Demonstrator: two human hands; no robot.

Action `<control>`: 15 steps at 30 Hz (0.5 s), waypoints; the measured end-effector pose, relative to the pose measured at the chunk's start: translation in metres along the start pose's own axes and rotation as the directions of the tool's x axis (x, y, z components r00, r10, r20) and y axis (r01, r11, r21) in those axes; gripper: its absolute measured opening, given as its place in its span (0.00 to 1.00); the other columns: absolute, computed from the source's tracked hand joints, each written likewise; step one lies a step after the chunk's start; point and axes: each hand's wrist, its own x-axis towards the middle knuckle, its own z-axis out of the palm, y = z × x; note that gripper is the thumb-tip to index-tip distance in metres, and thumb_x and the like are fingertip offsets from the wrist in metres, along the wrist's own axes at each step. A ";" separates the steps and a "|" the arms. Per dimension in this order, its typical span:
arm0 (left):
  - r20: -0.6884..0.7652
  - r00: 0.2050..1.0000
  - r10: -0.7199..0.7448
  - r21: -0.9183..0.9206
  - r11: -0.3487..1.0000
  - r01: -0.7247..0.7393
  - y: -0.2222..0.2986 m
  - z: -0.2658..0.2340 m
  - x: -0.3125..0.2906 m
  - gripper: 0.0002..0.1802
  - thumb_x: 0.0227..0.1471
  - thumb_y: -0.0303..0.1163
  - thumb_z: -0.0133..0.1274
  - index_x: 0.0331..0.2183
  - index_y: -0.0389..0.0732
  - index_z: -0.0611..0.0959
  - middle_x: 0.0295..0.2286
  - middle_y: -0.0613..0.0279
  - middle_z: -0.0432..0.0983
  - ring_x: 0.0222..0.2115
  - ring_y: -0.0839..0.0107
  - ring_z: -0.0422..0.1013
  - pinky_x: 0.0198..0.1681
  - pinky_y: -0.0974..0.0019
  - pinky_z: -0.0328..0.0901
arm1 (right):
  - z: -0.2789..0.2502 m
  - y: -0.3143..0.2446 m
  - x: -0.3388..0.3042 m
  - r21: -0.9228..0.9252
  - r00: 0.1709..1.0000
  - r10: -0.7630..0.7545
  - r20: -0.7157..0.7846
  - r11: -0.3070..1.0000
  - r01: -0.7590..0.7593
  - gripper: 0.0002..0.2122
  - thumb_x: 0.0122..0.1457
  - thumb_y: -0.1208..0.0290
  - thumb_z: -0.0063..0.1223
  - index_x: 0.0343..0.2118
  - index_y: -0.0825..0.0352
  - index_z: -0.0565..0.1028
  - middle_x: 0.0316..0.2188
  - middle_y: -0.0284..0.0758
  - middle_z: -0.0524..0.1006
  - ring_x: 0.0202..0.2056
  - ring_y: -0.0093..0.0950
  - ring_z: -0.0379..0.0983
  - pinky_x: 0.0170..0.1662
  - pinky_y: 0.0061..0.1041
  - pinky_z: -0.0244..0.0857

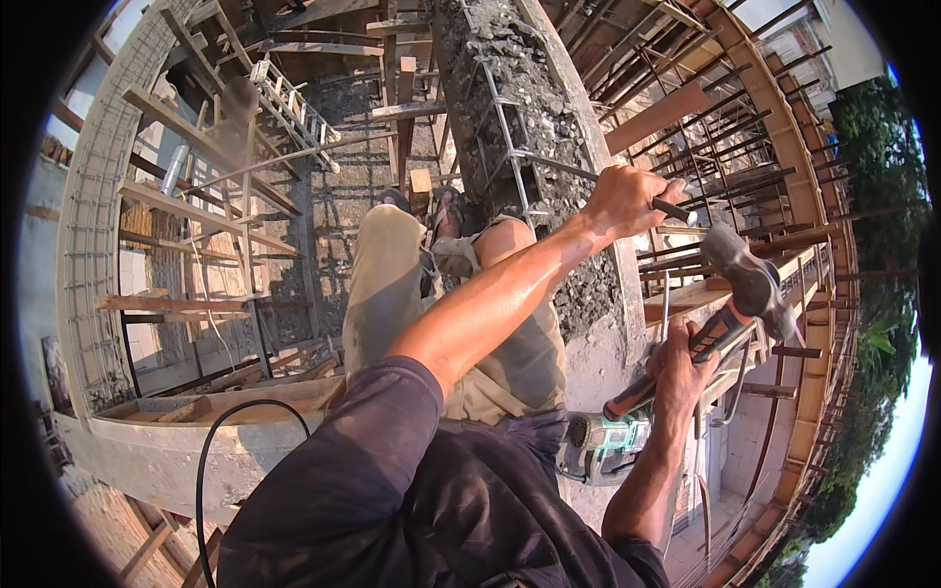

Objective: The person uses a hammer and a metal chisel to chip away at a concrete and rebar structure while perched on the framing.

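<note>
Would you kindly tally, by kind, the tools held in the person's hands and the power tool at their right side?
Steel-headed hammer with a black-and-orange handle, in the right hand: 1
Dark, slender metal rod, in the left hand: 1
Teal-and-grey power tool: 1
Total: 3

The left hand [627, 201] hides the middle of the metal bar [674, 210]; the right hand [678, 367] covers part of the hammer handle [720, 330]; the lower edge cuts the black cable [203, 470].

Two hands [627, 201] [679, 365], one hammer [723, 328], apparently one chisel [674, 210]
</note>
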 end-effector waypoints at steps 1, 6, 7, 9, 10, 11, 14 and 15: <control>0.030 0.985 -0.171 -0.069 0.982 0.173 0.000 -0.003 0.000 0.29 0.59 0.47 0.53 0.13 0.38 0.77 0.11 0.52 0.68 0.14 0.54 0.66 0.21 0.53 0.60 | 0.002 0.016 -0.002 -0.032 0.983 0.171 0.068 0.985 -0.169 0.14 0.63 0.68 0.56 0.23 0.64 0.66 0.13 0.24 0.63 0.13 0.15 0.58 0.16 0.20 0.53; 0.199 0.974 -0.108 0.054 0.994 0.099 -0.010 -0.002 -0.002 0.30 0.61 0.49 0.50 0.14 0.39 0.79 0.12 0.51 0.70 0.14 0.53 0.69 0.23 0.51 0.62 | -0.008 -0.005 -0.030 0.084 0.972 0.198 -0.129 0.979 -0.188 0.12 0.61 0.68 0.59 0.28 0.61 0.65 0.12 0.21 0.58 0.11 0.14 0.52 0.14 0.18 0.49; 0.201 0.972 -0.120 0.058 0.992 0.111 -0.009 -0.004 -0.003 0.30 0.61 0.49 0.50 0.14 0.39 0.79 0.11 0.51 0.70 0.14 0.54 0.69 0.23 0.52 0.63 | -0.017 -0.019 -0.027 0.147 0.982 0.069 -0.176 0.988 -0.043 0.13 0.61 0.68 0.59 0.26 0.60 0.64 0.11 0.22 0.57 0.11 0.13 0.52 0.13 0.17 0.47; 0.146 0.984 -0.104 0.034 0.994 0.100 -0.011 -0.004 -0.006 0.30 0.61 0.49 0.50 0.14 0.38 0.78 0.10 0.50 0.68 0.13 0.55 0.68 0.21 0.53 0.62 | -0.036 -0.052 -0.023 0.195 0.936 -0.113 -0.334 0.963 0.185 0.16 0.65 0.68 0.54 0.22 0.59 0.61 0.11 0.22 0.56 0.11 0.12 0.49 0.13 0.15 0.45; 0.152 0.982 -0.113 0.044 0.993 0.107 -0.011 -0.006 -0.006 0.30 0.61 0.48 0.50 0.13 0.38 0.78 0.10 0.50 0.68 0.13 0.55 0.67 0.21 0.53 0.61 | -0.042 -0.062 -0.020 0.227 0.891 -0.228 -0.393 0.915 0.333 0.17 0.67 0.67 0.51 0.21 0.58 0.60 0.11 0.21 0.54 0.11 0.12 0.48 0.15 0.15 0.47; 0.157 0.981 -0.118 0.048 0.993 0.111 -0.009 -0.006 -0.005 0.31 0.60 0.48 0.51 0.13 0.38 0.78 0.10 0.50 0.68 0.13 0.55 0.66 0.21 0.53 0.61 | -0.049 -0.060 -0.014 0.343 0.885 -0.297 -0.358 0.840 0.421 0.17 0.67 0.68 0.50 0.21 0.58 0.60 0.11 0.21 0.53 0.12 0.12 0.49 0.16 0.16 0.49; 0.150 0.984 -0.099 0.011 0.995 0.098 -0.003 -0.005 -0.001 0.31 0.60 0.48 0.51 0.13 0.37 0.77 0.10 0.50 0.67 0.12 0.55 0.65 0.20 0.53 0.60 | -0.026 -0.035 -0.002 0.499 0.901 -0.315 -0.299 0.753 0.429 0.17 0.65 0.70 0.51 0.19 0.60 0.60 0.11 0.25 0.59 0.12 0.14 0.53 0.15 0.18 0.50; 0.134 0.988 -0.073 0.007 0.997 0.072 -0.005 -0.003 -0.004 0.31 0.60 0.48 0.51 0.13 0.37 0.77 0.10 0.51 0.67 0.12 0.55 0.65 0.20 0.53 0.60 | -0.008 -0.015 0.003 0.295 0.959 -0.214 -0.186 0.919 0.263 0.16 0.65 0.70 0.53 0.20 0.61 0.62 0.12 0.25 0.60 0.12 0.15 0.54 0.16 0.18 0.51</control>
